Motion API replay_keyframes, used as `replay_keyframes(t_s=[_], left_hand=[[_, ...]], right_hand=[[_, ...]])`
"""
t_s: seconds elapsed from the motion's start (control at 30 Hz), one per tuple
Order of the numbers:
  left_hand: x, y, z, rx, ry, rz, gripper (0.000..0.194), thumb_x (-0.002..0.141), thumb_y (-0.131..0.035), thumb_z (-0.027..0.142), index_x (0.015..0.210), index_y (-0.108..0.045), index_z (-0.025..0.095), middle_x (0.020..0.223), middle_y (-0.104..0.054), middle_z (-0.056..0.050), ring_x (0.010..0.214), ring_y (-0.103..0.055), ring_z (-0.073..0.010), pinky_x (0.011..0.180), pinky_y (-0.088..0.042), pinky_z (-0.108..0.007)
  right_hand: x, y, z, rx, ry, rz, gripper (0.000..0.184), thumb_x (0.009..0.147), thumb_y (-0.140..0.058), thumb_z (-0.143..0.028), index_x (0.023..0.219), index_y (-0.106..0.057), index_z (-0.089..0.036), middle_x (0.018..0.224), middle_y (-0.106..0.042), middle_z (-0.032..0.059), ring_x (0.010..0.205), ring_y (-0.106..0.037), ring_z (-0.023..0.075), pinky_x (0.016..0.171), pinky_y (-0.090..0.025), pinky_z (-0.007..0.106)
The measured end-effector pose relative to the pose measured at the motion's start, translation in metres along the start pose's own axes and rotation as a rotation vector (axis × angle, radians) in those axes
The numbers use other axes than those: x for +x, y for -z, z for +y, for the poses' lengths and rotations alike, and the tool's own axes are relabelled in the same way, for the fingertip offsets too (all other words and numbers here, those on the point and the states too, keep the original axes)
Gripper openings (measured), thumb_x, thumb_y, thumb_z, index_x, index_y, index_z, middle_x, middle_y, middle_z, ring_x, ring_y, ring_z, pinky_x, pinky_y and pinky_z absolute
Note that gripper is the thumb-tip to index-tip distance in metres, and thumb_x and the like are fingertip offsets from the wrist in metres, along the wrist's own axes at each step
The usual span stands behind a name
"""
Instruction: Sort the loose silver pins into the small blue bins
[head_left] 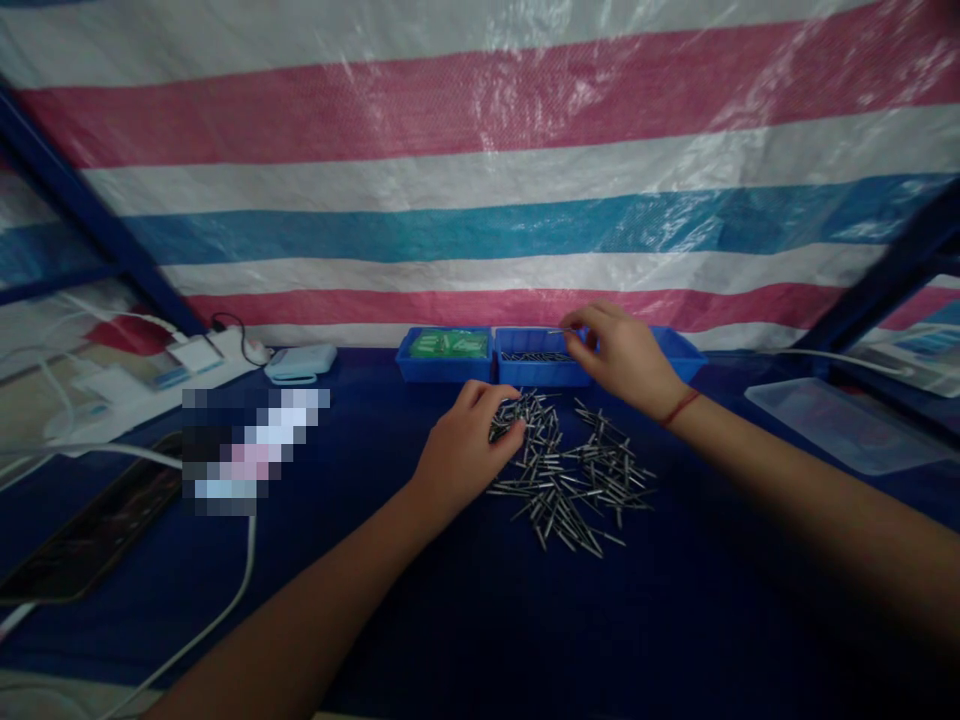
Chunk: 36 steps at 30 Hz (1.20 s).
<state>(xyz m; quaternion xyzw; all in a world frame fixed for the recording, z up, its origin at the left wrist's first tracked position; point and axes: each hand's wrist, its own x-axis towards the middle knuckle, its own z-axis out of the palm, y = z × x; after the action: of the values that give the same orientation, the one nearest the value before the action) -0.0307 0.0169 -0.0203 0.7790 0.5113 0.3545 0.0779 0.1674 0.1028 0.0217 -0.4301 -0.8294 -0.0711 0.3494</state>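
A loose, spread pile of slim silver metal rods [559, 490] lies between the person's 2 forearms, its upper left part right at the fingers of the left hand [465, 435]. The right hand [626, 355] is beyond the pile's far right side, raised and apart from it.

The flat dark blue tabletop [637, 630] gives room in front of the pile and off to its right, as far as a flat translucent plastic piece [840, 425]; well to the left lies a dark rectangular phone [97, 520]. On the far side the room is narrow: 3 blue plastic bins stand in a row just past the pile, before a red, white and blue striped plastic sheet [480, 110].

The left thumb and forefinger are curved and part-way apart, with rods showing in the gap. Farther off, the right thumb and fingertips pinch 1 thin metal rod [555, 331], nearly level above the middle bin [544, 376], where more rods lie. The left bin [442, 373] holds something green; the right bin [679, 345] is partly hidden by the right hand
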Motion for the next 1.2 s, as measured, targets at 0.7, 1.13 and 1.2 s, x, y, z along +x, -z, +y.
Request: replay_keyframes(t_s=[0.7,1.13,1.2], left_hand=[[-0.002,-0.012,0.01,0.04,-0.302,-0.208,0.017,0.079,-0.053,0.013,0.09,-0.064,0.021,0.095,-0.06,-0.004,0.09,-0.052,-0.0199,0.08,-0.042,-0.036],[0.011,-0.02,0.027,0.096,-0.415,-0.24,0.015,0.086,-0.053,0.021,0.095,-0.065,0.021,0.097,-0.059,-0.005,0.086,-0.052,-0.0184,0.08,-0.043,-0.035],[0.015,-0.023,0.03,0.117,-0.433,-0.254,0.016,0.086,-0.052,0.019,0.095,-0.065,0.021,0.091,-0.058,-0.004,0.082,-0.052,-0.0174,0.077,-0.043,-0.033]], right_hand=[[-0.083,0.004,0.027,0.184,-0.213,-0.084,0.019,0.082,-0.052,-0.026,0.095,-0.061,-0.016,0.086,-0.065,0.0062,0.06,-0.058,0.0149,0.056,-0.048,0.029],[-0.086,0.007,0.019,0.27,-0.176,-0.069,0.016,0.082,-0.052,-0.021,0.094,-0.06,-0.015,0.086,-0.064,0.0055,0.063,-0.058,0.0137,0.059,-0.047,0.028],[-0.088,0.005,0.019,0.28,-0.157,-0.094,0.017,0.082,-0.051,-0.02,0.095,-0.06,-0.015,0.086,-0.063,0.0053,0.063,-0.057,0.0131,0.06,-0.047,0.028]])
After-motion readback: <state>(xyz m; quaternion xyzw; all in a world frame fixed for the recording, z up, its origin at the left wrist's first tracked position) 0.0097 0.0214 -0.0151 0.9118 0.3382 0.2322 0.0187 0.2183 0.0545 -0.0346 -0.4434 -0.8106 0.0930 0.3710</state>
